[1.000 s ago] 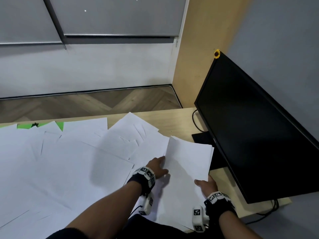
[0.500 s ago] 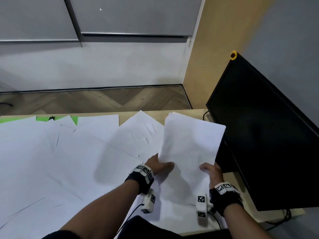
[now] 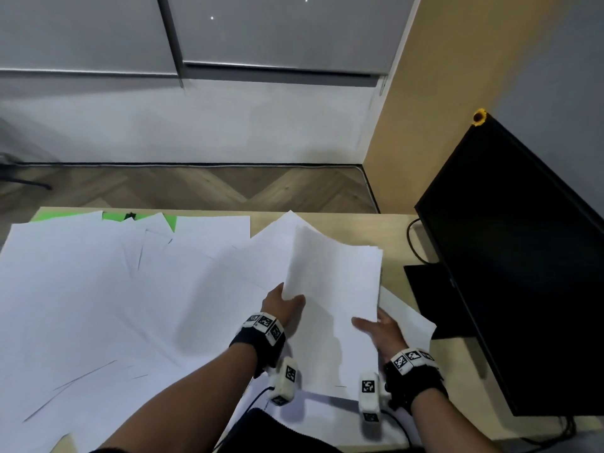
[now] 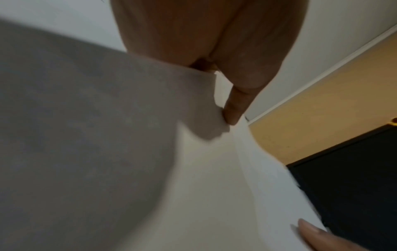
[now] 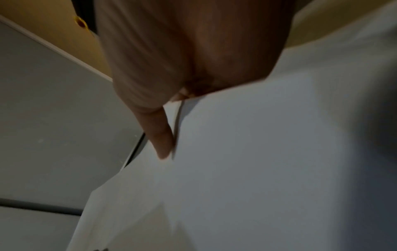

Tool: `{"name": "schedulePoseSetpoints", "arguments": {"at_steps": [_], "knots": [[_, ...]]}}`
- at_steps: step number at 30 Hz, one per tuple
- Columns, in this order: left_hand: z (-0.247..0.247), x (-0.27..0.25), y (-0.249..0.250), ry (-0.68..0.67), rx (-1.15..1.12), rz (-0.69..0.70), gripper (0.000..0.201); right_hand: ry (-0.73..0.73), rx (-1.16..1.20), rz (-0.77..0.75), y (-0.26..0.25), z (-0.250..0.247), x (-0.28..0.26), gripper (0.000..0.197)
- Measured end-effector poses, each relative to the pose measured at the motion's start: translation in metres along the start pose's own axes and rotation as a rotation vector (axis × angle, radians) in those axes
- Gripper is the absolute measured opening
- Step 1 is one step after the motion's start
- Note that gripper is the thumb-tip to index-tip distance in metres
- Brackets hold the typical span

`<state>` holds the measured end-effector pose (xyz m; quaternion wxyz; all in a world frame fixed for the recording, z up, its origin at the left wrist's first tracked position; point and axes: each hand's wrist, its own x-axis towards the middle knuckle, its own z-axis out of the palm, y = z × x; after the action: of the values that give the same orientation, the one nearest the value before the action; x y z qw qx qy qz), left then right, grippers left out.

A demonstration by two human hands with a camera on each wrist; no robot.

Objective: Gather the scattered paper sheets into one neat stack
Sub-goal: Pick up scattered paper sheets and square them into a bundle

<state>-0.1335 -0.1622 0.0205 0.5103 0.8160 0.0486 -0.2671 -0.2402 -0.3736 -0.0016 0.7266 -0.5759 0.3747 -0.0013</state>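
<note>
A gathered bundle of white paper sheets (image 3: 333,289) is lifted and tilted above the desk, near the right side. My left hand (image 3: 282,304) grips its left edge, thumb on top and fingers underneath. My right hand (image 3: 379,328) holds its right edge the same way. In the left wrist view the thumb (image 4: 234,108) presses on the bundle (image 4: 214,186). In the right wrist view the thumb (image 5: 163,135) lies on the sheets (image 5: 257,152). Many loose white sheets (image 3: 114,305) lie scattered and overlapping over the rest of the wooden desk (image 3: 397,243).
A black monitor (image 3: 523,273) stands at the right, its base (image 3: 428,299) and cable (image 3: 412,240) close to the bundle. A green sheet (image 3: 137,217) peeks out at the desk's far edge. Beyond the desk are wood floor and a white wall.
Both hands have lifted the bundle off the desk and tilted it up. It moved away from me and a little left, clear of the monitor base.
</note>
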Motion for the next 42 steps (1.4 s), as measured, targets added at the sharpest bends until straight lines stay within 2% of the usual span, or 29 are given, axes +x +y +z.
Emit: {"name": "schedulePoseSetpoints", "arguments": {"at_steps": [2, 5, 7, 10, 14, 17, 20, 22, 26, 29, 32, 35, 39, 42], "knots": [[-0.01, -0.003, -0.012, 0.002, 0.049, -0.002, 0.034, 0.009, -0.123, 0.068, 0.016, 0.011, 0.001, 0.038], [-0.034, -0.003, -0.034, 0.006, 0.128, -0.016, 0.053, 0.044, -0.219, 0.132, 0.046, 0.028, 0.01, 0.057], [-0.054, -0.003, -0.047, -0.001, 0.165, -0.039, 0.061, 0.083, -0.248, 0.156, 0.059, 0.045, 0.01, 0.051], [-0.078, -0.003, -0.059, -0.088, 0.239, -0.061, 0.061, 0.091, -0.251, 0.151, 0.063, 0.069, -0.002, 0.035], [-0.106, 0.0, -0.073, -0.152, 0.299, -0.045, 0.052, 0.071, -0.238, 0.169, 0.074, 0.091, -0.011, 0.038], [-0.13, 0.005, -0.084, -0.062, 0.279, -0.066, 0.036, 0.12, -0.263, 0.153, 0.069, 0.106, -0.023, 0.036], [-0.162, 0.015, -0.097, 0.109, 0.257, -0.109, 0.025, 0.17, -0.4, 0.132, 0.059, 0.119, -0.027, 0.039], [-0.188, 0.021, -0.107, 0.214, 0.286, -0.193, 0.025, 0.205, -0.488, 0.166, 0.055, 0.127, -0.029, 0.029], [-0.232, 0.032, -0.128, 0.336, 0.401, -0.376, 0.052, 0.312, -0.57, 0.187, 0.057, 0.137, -0.031, 0.018], [-0.25, 0.036, -0.136, 0.416, 0.441, -0.415, 0.067, 0.368, -0.595, 0.179, 0.062, 0.146, -0.036, 0.03], [-0.257, 0.04, -0.139, 0.459, 0.47, -0.391, 0.08, 0.424, -0.64, 0.157, 0.068, 0.154, -0.043, 0.04], [-0.264, 0.038, -0.146, 0.438, 0.536, -0.367, 0.083, 0.494, -0.702, 0.107, 0.069, 0.165, -0.055, 0.036], [-0.277, 0.035, -0.158, 0.321, 0.609, -0.309, 0.086, 0.559, -0.739, 0.035, 0.072, 0.19, -0.072, 0.036], [-0.283, 0.036, -0.164, 0.271, 0.582, -0.268, 0.085, 0.51, -0.765, 0.034, 0.082, 0.209, -0.076, 0.035]]}}
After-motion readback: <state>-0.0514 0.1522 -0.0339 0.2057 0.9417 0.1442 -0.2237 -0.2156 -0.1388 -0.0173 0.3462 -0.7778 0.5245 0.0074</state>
